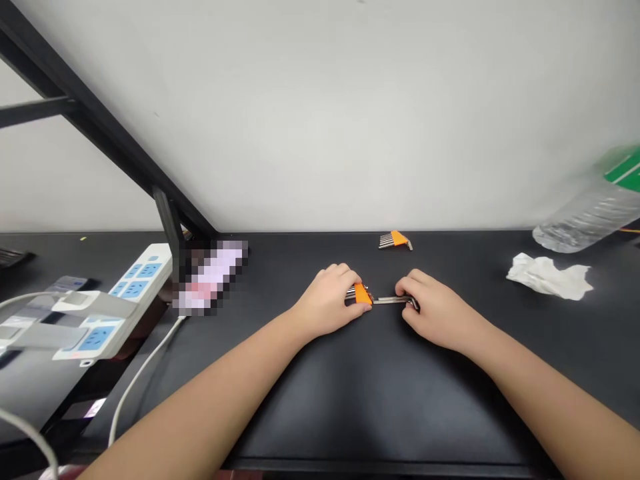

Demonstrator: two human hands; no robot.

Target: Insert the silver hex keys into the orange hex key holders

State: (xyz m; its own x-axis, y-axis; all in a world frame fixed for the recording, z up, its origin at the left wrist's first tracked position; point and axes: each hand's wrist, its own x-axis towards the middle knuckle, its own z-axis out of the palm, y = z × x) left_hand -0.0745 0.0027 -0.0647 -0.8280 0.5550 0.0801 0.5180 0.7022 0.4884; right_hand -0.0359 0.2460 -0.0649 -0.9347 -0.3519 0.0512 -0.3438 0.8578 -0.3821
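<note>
My left hand (325,303) is closed around an orange hex key holder (363,294) with several metal keys in it, low over the black table. To its right, my right hand (434,312) pinches the bent ends of one or more hex keys (391,301). Their long shafts lie level and reach the holder's right side. Whether the tips sit inside its holes cannot be made out. Fingers hide part of both. Farther back, near the wall, lies another orange holder (399,238) filled with hex keys; neither hand touches it.
A crumpled tissue (550,277) and a tilted clear bottle (583,219) are on the right. On the left are a pixelated phone-like object (214,275), a white power strip (111,333) with plugs, a white cable (140,377) and a slanted black beam (107,127). A wall (350,120) bounds the back.
</note>
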